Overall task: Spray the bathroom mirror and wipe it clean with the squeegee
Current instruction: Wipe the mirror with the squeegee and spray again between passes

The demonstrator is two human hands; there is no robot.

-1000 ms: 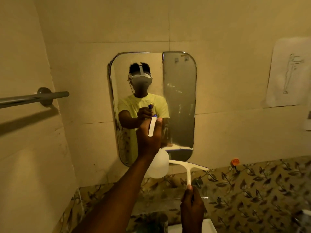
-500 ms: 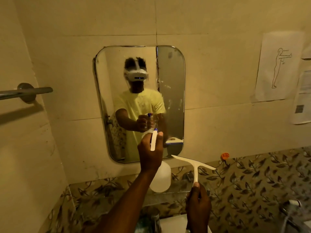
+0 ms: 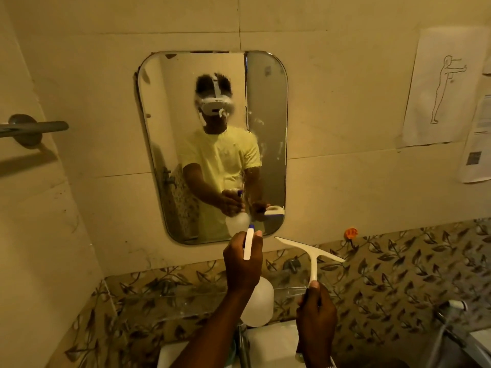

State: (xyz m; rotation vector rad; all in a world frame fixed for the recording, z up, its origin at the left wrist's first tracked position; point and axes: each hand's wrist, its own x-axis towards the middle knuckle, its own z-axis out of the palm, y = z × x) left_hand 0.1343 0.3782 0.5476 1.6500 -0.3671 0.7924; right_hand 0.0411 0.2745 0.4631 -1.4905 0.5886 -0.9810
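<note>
No readable words, brands or numbers anywhere. Paper sheet (image 3: 442, 86) on right wall: line drawing of standing figure, arms out, no caption legible. Second sheet (image 3: 478, 139) at far right: print and dark square code, too blurred to read.

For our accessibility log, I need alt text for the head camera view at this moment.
A person's left hand aims a white spray bottle at a rounded wall mirror flecked with spray, while the right hand holds a white squeegee upright below it, off the glass. A grey towel bar is left, and papers are taped right.
</note>
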